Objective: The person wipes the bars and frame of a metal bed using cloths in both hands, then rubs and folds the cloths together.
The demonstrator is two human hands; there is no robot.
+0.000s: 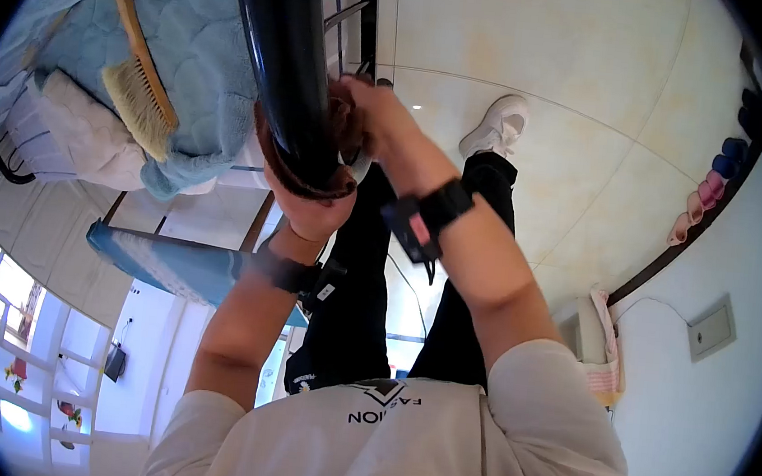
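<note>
Tiled floor spreads right; a blue quilted cover lies far left. Between them a black rail runs far to near. A wooden brush rests on the cover. Brown cloth wraps the rail's near end, held in the grip of left hand and right hand.

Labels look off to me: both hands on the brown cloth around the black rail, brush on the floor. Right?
One error: the brush is not on the floor; the head view shows it lying on the blue padding. The rest stands: left hand and right hand are on the brown cloth around the black rail.
</note>
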